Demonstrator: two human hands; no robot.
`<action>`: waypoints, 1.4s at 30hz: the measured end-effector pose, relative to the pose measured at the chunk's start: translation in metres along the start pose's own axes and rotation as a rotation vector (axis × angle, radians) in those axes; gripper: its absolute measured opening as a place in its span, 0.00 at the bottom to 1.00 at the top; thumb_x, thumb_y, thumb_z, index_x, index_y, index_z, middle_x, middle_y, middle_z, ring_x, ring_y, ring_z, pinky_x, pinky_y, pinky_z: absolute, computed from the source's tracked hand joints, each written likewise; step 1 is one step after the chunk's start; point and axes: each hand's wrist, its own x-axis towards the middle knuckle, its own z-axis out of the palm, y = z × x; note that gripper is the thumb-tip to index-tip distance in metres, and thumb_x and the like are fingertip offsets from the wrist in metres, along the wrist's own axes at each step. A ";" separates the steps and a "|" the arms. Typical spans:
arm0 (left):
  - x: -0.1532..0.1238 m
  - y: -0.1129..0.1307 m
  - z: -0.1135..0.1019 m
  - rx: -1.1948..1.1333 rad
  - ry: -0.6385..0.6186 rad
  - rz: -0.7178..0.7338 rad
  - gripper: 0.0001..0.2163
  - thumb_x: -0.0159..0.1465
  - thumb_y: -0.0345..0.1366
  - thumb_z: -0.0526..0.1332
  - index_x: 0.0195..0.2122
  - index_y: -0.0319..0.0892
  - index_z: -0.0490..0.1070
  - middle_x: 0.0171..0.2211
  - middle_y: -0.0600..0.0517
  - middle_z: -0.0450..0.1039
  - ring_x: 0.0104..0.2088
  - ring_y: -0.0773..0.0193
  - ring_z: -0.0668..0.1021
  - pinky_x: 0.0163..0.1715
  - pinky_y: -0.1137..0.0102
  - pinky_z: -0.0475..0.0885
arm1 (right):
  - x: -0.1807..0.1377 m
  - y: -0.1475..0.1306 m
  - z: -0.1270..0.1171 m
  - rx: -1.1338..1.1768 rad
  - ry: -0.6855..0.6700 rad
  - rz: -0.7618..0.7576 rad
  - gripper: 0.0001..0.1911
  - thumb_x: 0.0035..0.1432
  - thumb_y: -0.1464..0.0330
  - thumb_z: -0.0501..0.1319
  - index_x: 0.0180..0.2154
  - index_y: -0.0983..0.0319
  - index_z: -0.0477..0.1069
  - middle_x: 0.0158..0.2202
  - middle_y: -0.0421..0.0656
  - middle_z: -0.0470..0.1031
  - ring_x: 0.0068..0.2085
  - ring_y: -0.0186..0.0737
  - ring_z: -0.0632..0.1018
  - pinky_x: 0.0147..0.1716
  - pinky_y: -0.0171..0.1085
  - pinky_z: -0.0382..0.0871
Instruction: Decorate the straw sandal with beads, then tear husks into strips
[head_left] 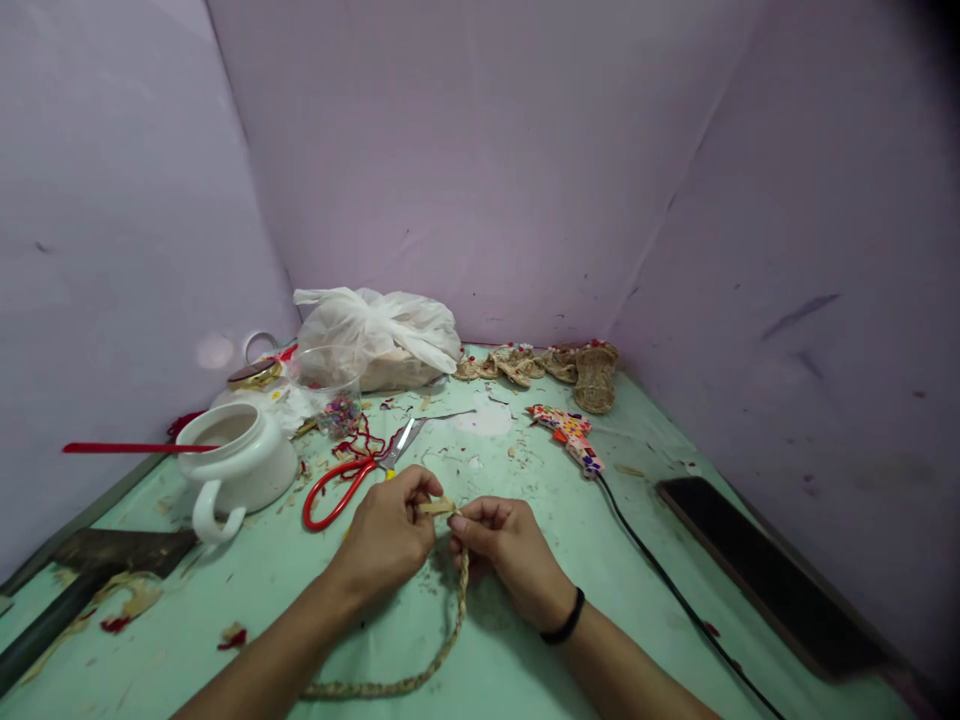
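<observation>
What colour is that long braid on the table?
The braid is straw-tan, seen best in the head view.

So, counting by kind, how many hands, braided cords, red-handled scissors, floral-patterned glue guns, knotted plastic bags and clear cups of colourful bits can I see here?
Hands, left hand and right hand: 2
Braided cord: 1
Red-handled scissors: 1
Floral-patterned glue gun: 1
Knotted plastic bag: 1
Clear cup of colourful bits: 1
Total: 7

Single head-worn view, looking forward and down, close over the green tabletop
</observation>
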 end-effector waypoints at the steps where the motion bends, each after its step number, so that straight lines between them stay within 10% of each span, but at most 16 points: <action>1: 0.000 -0.002 0.001 0.110 0.085 0.003 0.04 0.48 0.29 0.58 0.26 0.41 0.65 0.16 0.59 0.60 0.18 0.71 0.63 0.18 0.75 0.55 | 0.000 0.000 0.000 -0.004 -0.007 0.001 0.15 0.33 0.62 0.68 0.20 0.66 0.68 0.15 0.40 0.71 0.16 0.31 0.69 0.17 0.31 0.60; 16: -0.007 0.003 0.004 0.094 0.256 0.087 0.15 0.53 0.39 0.58 0.15 0.42 0.55 0.14 0.59 0.52 0.18 0.71 0.58 0.18 0.74 0.53 | -0.001 -0.001 0.006 -0.057 -0.007 0.011 0.10 0.37 0.66 0.65 0.22 0.65 0.67 0.14 0.37 0.70 0.15 0.30 0.69 0.14 0.29 0.57; 21: 0.003 0.001 -0.007 -0.332 0.161 -0.170 0.20 0.56 0.50 0.52 0.14 0.42 0.54 0.10 0.58 0.55 0.12 0.73 0.57 0.14 0.74 0.50 | 0.000 -0.001 0.007 -0.034 -0.002 0.022 0.10 0.35 0.67 0.65 0.21 0.65 0.66 0.13 0.36 0.69 0.13 0.28 0.68 0.13 0.28 0.57; 28: 0.007 0.009 -0.018 -0.359 0.623 0.010 0.13 0.52 0.43 0.60 0.35 0.44 0.63 0.26 0.58 0.67 0.16 0.75 0.61 0.15 0.78 0.51 | 0.003 -0.004 0.004 0.073 0.104 -0.017 0.15 0.34 0.63 0.67 0.23 0.65 0.66 0.17 0.39 0.72 0.16 0.29 0.70 0.13 0.28 0.60; 35: -0.017 0.008 0.011 0.441 -0.037 0.087 0.14 0.55 0.46 0.56 0.21 0.42 0.71 0.17 0.54 0.66 0.20 0.65 0.67 0.21 0.73 0.57 | 0.004 -0.020 -0.003 0.169 0.196 -0.111 0.17 0.33 0.61 0.67 0.24 0.63 0.65 0.21 0.39 0.72 0.21 0.33 0.73 0.17 0.30 0.65; 42: -0.012 -0.005 0.019 0.366 -0.061 0.080 0.16 0.56 0.47 0.54 0.17 0.42 0.65 0.15 0.56 0.61 0.19 0.66 0.65 0.19 0.75 0.59 | 0.009 -0.012 -0.004 0.093 0.188 -0.116 0.12 0.32 0.67 0.67 0.24 0.65 0.71 0.20 0.38 0.71 0.21 0.31 0.71 0.21 0.31 0.66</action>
